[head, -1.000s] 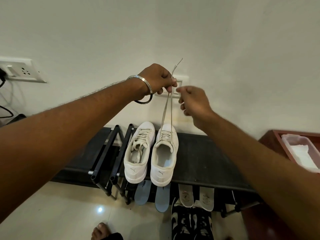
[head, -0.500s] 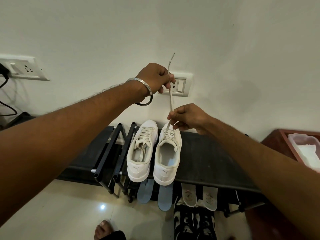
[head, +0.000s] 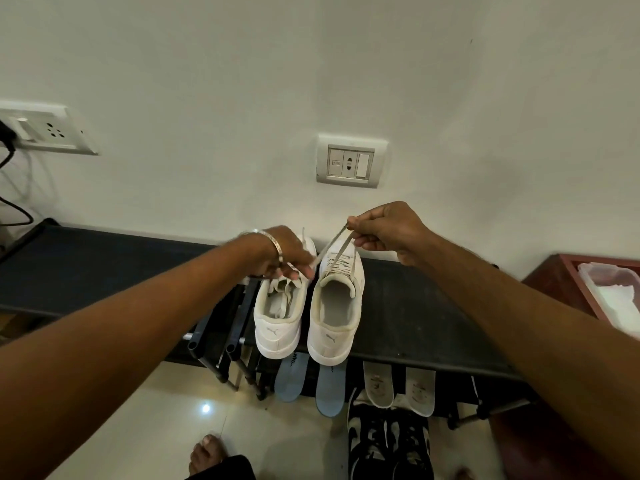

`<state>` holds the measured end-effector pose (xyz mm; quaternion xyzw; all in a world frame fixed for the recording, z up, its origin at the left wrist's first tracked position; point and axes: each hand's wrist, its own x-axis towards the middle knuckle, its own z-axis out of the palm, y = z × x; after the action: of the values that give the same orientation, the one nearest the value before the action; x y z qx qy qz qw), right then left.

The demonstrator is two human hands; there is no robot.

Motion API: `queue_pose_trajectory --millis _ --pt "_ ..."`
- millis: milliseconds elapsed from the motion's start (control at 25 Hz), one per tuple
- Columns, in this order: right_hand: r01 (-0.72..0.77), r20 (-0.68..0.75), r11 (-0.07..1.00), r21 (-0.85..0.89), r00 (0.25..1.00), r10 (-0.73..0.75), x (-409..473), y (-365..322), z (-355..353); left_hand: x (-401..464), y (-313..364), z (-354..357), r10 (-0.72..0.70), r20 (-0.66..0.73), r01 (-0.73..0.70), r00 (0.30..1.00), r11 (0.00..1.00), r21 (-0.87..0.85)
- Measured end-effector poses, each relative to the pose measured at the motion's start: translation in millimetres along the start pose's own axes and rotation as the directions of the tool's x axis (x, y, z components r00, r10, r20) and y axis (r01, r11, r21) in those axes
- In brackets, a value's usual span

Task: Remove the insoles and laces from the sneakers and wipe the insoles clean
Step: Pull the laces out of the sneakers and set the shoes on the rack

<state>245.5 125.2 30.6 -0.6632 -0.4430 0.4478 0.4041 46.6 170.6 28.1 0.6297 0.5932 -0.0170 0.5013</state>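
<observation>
Room: white wall with a socket plate (head: 351,161) above both hands, black bench (head: 415,323) under them.
Right hand (head: 388,233): pinches the lace (head: 334,242) raised above the right sneaker (head: 334,317), I think to draw it out of the eyelets.
Left hand (head: 282,254): fingers closed on the lace's lower end, just over the left sneaker (head: 277,323).
Insoles (head: 311,382): already out, leaning below the bench, nearer than both hands, waiting for wiping.

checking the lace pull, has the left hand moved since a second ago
Yes. The left hand has come down: earlier it was level with the wall switch plate, now it sits well below it, pinching the lace over the left sneaker.
</observation>
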Motion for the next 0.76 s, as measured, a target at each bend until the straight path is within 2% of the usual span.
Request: queue_pose_trajectory --millis 80,200,480,680,760 --pt "0.017 0.001 0.999 -0.043 1.000 -0.017 1 -2 4 -2 0 14 -0.001 0.089 0.007 0.996 0.998 -0.063" --pt "0.061 0.025 0.992 -0.107 0.998 -0.059 0 -4 7 3 5 32 0.003 0.132 0.014 0.991 0.991 -0.131" --pt "0.203 0.182 0.953 -0.225 0.970 -0.164 -13 -9 10 23 11 55 -0.071 0.032 0.077 0.997 0.942 -0.328" --pt "0.288 0.312 0.916 -0.280 0.930 -0.196 -31 -1 18 27 5 53 -0.078 0.121 0.134 0.990 0.805 -0.578" --pt "0.321 0.343 0.894 -0.312 0.916 -0.209 -38 7 20 27 2 51 -0.084 0.127 0.145 0.988 0.775 -0.616"
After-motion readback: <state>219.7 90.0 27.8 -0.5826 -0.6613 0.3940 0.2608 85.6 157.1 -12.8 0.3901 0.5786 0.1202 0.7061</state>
